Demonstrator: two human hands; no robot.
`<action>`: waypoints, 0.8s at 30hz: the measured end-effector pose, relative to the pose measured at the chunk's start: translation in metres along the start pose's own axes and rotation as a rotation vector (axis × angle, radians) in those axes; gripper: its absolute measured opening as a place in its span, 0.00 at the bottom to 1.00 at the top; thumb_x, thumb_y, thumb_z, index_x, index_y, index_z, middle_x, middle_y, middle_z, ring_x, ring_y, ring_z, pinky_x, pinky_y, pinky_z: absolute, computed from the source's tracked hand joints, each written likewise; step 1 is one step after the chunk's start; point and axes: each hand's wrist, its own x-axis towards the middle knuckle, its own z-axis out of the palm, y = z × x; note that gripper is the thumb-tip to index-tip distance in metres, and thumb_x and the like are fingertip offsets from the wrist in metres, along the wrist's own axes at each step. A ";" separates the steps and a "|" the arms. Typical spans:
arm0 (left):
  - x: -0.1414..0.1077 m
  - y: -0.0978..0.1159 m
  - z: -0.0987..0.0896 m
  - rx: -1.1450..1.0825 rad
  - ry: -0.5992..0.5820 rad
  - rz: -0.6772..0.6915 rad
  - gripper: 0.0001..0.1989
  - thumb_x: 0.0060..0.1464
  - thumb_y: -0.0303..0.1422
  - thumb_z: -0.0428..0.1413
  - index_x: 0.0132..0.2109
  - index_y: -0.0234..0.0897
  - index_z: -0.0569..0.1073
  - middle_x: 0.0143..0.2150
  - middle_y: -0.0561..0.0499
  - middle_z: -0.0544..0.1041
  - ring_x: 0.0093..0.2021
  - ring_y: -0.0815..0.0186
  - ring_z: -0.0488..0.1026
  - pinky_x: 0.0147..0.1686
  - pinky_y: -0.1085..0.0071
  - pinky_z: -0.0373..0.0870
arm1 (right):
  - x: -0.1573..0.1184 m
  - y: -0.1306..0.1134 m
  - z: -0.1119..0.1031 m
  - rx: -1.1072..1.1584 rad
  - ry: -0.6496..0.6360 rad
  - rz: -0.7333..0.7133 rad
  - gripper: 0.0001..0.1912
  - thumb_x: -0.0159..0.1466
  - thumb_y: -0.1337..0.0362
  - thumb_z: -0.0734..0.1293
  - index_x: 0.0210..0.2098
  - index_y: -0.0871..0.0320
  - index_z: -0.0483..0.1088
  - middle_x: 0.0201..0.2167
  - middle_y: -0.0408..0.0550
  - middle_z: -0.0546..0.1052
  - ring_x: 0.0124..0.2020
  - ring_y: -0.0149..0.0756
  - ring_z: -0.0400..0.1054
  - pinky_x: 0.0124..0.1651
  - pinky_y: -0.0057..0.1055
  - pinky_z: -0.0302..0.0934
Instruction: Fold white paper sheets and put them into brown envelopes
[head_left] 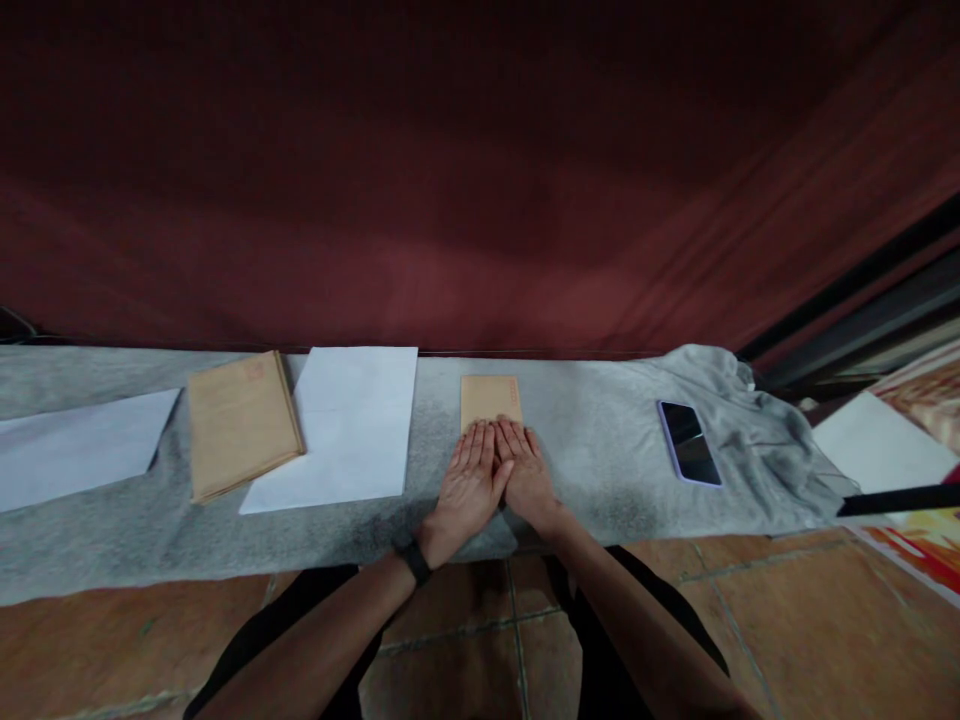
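A small brown envelope (490, 398) lies flat on the grey cloth (592, 440) in front of me, with red print near its upper right corner. My left hand (469, 478) rests flat on its lower part, fingers stretched forward. Beside it my right hand (527, 475) also lies flat, fingers out, its thumb side touching the left. Together the hands hide the near half of the envelope. On my left wrist sits a black band (413, 558).
Left of my hands are white paper sheets (345, 420), a stack of brown envelopes (244, 425) partly over them, and another white sheet (82, 445). A phone (691, 443) lies to the right, near bunched cloth. A dark red panel (465, 200) rises behind.
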 end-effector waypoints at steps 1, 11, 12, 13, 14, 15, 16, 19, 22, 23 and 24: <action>0.001 -0.001 0.003 0.005 0.004 -0.006 0.35 0.70 0.46 0.37 0.73 0.25 0.50 0.73 0.33 0.57 0.75 0.53 0.49 0.71 0.52 0.52 | -0.001 -0.001 0.001 -0.014 0.003 -0.006 0.33 0.70 0.67 0.55 0.74 0.61 0.48 0.74 0.55 0.52 0.75 0.45 0.43 0.74 0.49 0.40; 0.000 -0.014 0.006 0.084 -0.019 0.003 0.39 0.68 0.51 0.40 0.72 0.24 0.52 0.74 0.32 0.55 0.75 0.52 0.48 0.72 0.52 0.51 | 0.001 0.010 -0.003 -0.025 -0.001 0.116 0.29 0.75 0.62 0.51 0.73 0.63 0.51 0.73 0.54 0.53 0.74 0.45 0.46 0.73 0.48 0.40; 0.000 -0.014 0.006 0.089 -0.022 0.003 0.39 0.68 0.51 0.41 0.72 0.23 0.52 0.74 0.32 0.55 0.75 0.51 0.48 0.72 0.52 0.51 | 0.002 0.013 -0.003 -0.022 0.007 0.128 0.29 0.75 0.62 0.50 0.73 0.63 0.51 0.73 0.54 0.54 0.74 0.45 0.47 0.73 0.48 0.40; 0.000 -0.013 0.005 0.095 -0.026 0.005 0.39 0.68 0.50 0.41 0.72 0.23 0.53 0.73 0.31 0.55 0.75 0.51 0.49 0.72 0.52 0.51 | 0.004 0.016 -0.003 -0.018 0.014 0.136 0.29 0.75 0.62 0.49 0.73 0.63 0.52 0.73 0.53 0.55 0.74 0.45 0.48 0.73 0.48 0.40; 0.000 -0.013 0.005 0.099 -0.030 0.008 0.38 0.68 0.50 0.42 0.71 0.22 0.53 0.73 0.31 0.55 0.75 0.50 0.49 0.71 0.51 0.51 | 0.006 0.020 -0.003 -0.014 0.020 0.139 0.29 0.75 0.61 0.49 0.72 0.62 0.52 0.73 0.52 0.55 0.73 0.45 0.49 0.73 0.48 0.40; 0.000 -0.013 0.005 0.101 -0.033 0.013 0.37 0.68 0.49 0.42 0.71 0.22 0.54 0.73 0.30 0.55 0.75 0.50 0.49 0.71 0.51 0.51 | 0.008 0.023 -0.003 -0.009 0.024 0.139 0.28 0.75 0.60 0.48 0.72 0.61 0.53 0.72 0.51 0.56 0.73 0.44 0.49 0.73 0.48 0.40; 0.000 -0.012 0.004 0.100 -0.035 0.021 0.36 0.68 0.48 0.43 0.71 0.23 0.54 0.73 0.31 0.56 0.75 0.50 0.49 0.71 0.50 0.51 | 0.010 0.026 -0.003 -0.006 0.027 0.139 0.28 0.76 0.60 0.48 0.72 0.60 0.53 0.72 0.50 0.57 0.73 0.44 0.50 0.73 0.48 0.40; -0.001 -0.011 0.004 0.088 -0.034 0.043 0.35 0.68 0.47 0.44 0.72 0.26 0.54 0.73 0.32 0.56 0.75 0.51 0.50 0.71 0.50 0.52 | 0.018 0.033 -0.004 -0.004 0.031 0.142 0.28 0.75 0.58 0.49 0.72 0.59 0.53 0.72 0.50 0.57 0.73 0.46 0.50 0.73 0.49 0.41; -0.002 -0.011 0.003 0.077 -0.036 0.059 0.35 0.67 0.46 0.45 0.72 0.28 0.53 0.73 0.33 0.57 0.74 0.51 0.50 0.71 0.50 0.52 | 0.026 0.036 -0.004 -0.008 0.023 0.160 0.29 0.75 0.58 0.49 0.72 0.58 0.53 0.73 0.49 0.56 0.73 0.48 0.50 0.72 0.51 0.41; -0.002 -0.011 0.003 0.076 -0.039 0.063 0.35 0.67 0.46 0.46 0.72 0.28 0.54 0.73 0.33 0.56 0.74 0.51 0.50 0.71 0.50 0.52 | 0.029 0.036 -0.004 -0.010 0.019 0.167 0.29 0.75 0.58 0.49 0.72 0.58 0.53 0.73 0.49 0.56 0.72 0.48 0.50 0.72 0.51 0.41; -0.002 -0.011 0.002 0.074 -0.043 0.067 0.35 0.67 0.46 0.46 0.72 0.27 0.54 0.74 0.33 0.56 0.75 0.51 0.50 0.71 0.51 0.52 | 0.031 0.036 -0.004 -0.014 0.017 0.174 0.29 0.75 0.58 0.49 0.72 0.58 0.53 0.73 0.49 0.56 0.72 0.49 0.50 0.72 0.52 0.41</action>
